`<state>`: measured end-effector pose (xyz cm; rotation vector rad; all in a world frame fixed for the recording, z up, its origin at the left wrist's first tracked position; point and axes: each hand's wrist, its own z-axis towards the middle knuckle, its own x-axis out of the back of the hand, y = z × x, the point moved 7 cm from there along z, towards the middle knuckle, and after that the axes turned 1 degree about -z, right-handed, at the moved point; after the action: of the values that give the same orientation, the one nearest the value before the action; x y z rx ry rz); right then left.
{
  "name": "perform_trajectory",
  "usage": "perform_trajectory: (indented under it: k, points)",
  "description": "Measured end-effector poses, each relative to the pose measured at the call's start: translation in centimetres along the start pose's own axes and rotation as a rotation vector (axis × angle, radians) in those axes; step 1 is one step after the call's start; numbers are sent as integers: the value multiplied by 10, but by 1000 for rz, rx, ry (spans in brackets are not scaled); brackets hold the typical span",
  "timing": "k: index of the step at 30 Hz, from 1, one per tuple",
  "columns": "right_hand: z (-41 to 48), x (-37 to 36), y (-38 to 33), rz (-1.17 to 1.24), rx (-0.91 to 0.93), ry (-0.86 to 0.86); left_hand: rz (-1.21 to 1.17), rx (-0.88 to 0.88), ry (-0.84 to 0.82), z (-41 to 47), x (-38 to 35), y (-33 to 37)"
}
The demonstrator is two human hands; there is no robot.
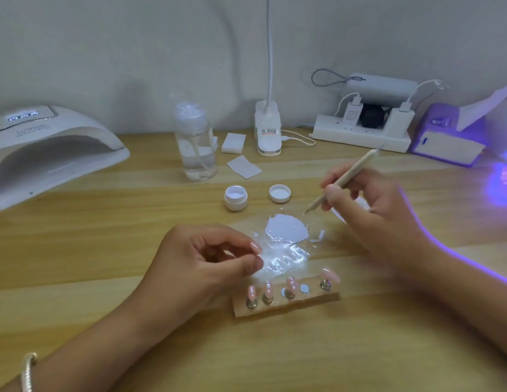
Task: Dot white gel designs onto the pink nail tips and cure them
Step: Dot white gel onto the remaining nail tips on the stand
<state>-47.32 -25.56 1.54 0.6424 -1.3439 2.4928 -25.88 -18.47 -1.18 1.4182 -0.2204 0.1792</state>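
Wood of a pale grain makes up the desk (105,250) seen from the head camera. Near its front edge lies a wooden holder strip (289,305), and four pink nail tips (267,289) stand on it on small metal posts. Just behind the strip lies a clear film (289,260) bearing a patch of white gel (286,229).

The left hand (207,264) is curled, thumb and forefinger pinching the film's left edge; a bracelet (27,372) circles that wrist. The right hand (368,199) grips a slim dotting tool (345,179) like a pen, its tip just beside the gel patch's right edge; whether it touches the film I cannot tell.

Behind the film sit an open gel jar (236,197) and its lid (279,193), apart from each other. A large white curing lamp (48,154) stands at far left with its display lit. A small purple lamp (447,137) glows violet at far right. Between them are a clear pump bottle (195,142), white wipes (233,142), a clip lamp base (268,131) and a power strip (360,134).
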Motion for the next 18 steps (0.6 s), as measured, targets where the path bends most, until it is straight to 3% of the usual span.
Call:
perform_trajectory:
  k: [7, 18]
  points:
    - [-4, -26, 12, 61, -46, -162, 37, -15, 6, 1, -1, -4]
    - [-3, -25, 13, 18, -33, -159, 48, -28, -27, 2, -4, -3]
